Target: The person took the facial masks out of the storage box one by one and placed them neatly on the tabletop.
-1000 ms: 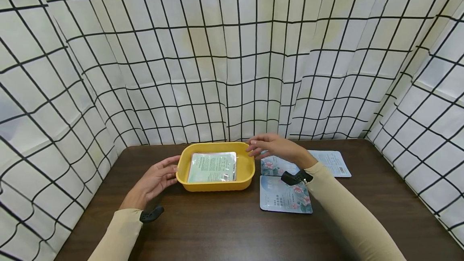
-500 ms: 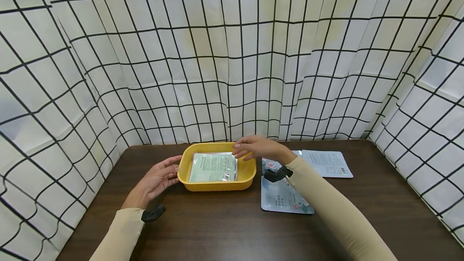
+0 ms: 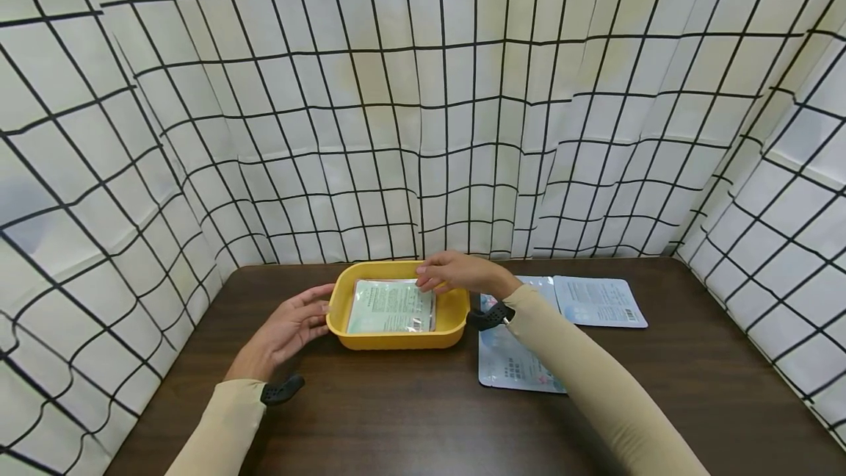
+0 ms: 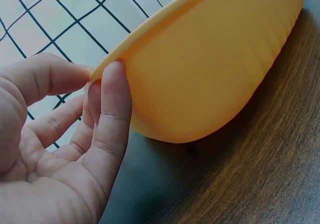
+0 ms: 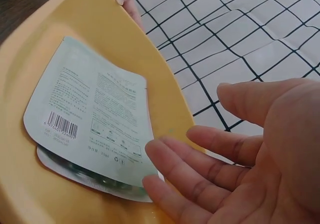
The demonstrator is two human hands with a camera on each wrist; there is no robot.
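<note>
A yellow plastic basin (image 3: pixel 403 341) stands on the table. My left hand (image 3: pixel 291 329) pinches its left end, thumb on the rim (image 4: pixel 107 58) and fingertips against the outer wall. Inside the basin lies a pale green flat sachet (image 3: pixel 390 307) with fine print and a barcode, the text side up. Another sachet (image 5: pixel 65 165) peeks out from beneath it. My right hand (image 3: pixel 456 274) hovers over the basin's right part with relaxed fingers spread and nothing held. In the right wrist view its fingertips (image 5: pixel 155 151) overlap the sachet's edge.
Right of the basin, several pale blue flat sachets lie on the brown table (image 3: pixel 396 417); one (image 3: pixel 515 366) is nearer, another (image 3: pixel 601 302) farther back. My right forearm partly covers them. White cloth (image 3: pixel 423 131) with a black grid surrounds the table's back and sides.
My right hand has moved left from the basin's right rim to over its inside, near the green sachet. My left hand has stayed at the left end.
</note>
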